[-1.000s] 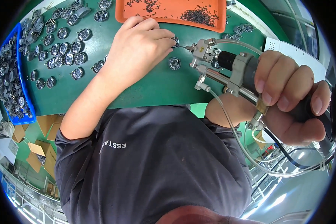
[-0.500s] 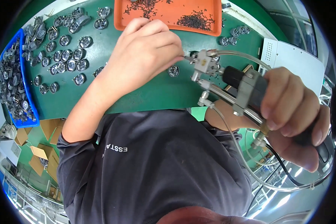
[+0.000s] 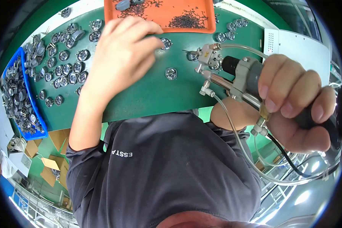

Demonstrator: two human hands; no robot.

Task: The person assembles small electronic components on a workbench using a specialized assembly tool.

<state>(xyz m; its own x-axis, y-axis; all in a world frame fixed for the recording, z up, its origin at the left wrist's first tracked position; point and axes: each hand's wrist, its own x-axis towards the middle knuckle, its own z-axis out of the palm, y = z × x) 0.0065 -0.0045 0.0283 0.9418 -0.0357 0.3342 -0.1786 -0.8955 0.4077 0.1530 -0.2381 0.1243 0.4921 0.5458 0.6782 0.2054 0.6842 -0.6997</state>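
My left hand point(image 3: 127, 53) is over the green table, fingers bent and apart, with nothing visible in it. Close to its fingertips lies a small round metallic part point(image 3: 165, 43), and another round part point(image 3: 171, 73) lies nearer to me. My right hand point(image 3: 292, 98) is wrapped around a hand-held tool point(image 3: 239, 72) with a black body, a steel rod and clear hoses. At the tool's front is a metal block point(image 3: 208, 56) with a thin tip, which points left over a round part point(image 3: 192, 56) partly hidden below it.
An orange tray point(image 3: 163, 28) with many tiny black pieces sits at the far side. Several round parts point(image 3: 67, 68) are spread over the left of the table point(image 3: 140, 100). A blue bin point(image 3: 41, 127) heaped with grey parts stands far left. A white panel point(image 3: 300, 49) is at right.
My left hand has moved left, away from the tool's tip, and its fingers have spread from a pinch. The tool stays in my right hand. The whole view has shifted slightly.
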